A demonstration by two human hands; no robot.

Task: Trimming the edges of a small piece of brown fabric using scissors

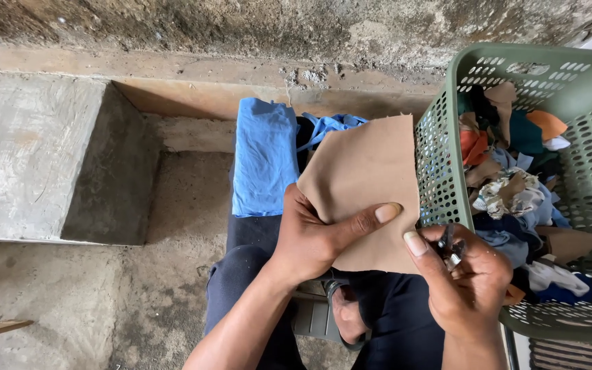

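You hold a tan piece of fabric (364, 171) flat in front of you, above your lap and just beside the green perforated basket (584, 75); its right edge reaches the basket's near wall; its lower left part lies under your left hand (310, 240). The left hand's fingers are clamped on the fabric, thumb (371, 218) stretched across its face toward the right, the remaining fingers hidden behind the piece. Your right hand (467, 281) sits at the fabric's lower right corner; its thumb (419, 248) presses the fabric edge; its fingers are curled shut around a small dark metal tool (451, 248), whose kind cannot be told.

Behind the tan piece, a folded blue cloth (263, 157) rests over your knee, with more blue cloth bunched to its right. The basket holds mixed fabric scraps (515, 185): orange, teal, navy, white, patterned and tan. Your dark trousers (241, 281) show below; a sandal (340, 315) is visible between your legs. The concrete floor (70, 294) lies to the left, with a raised concrete ledge (29, 151) beyond it.
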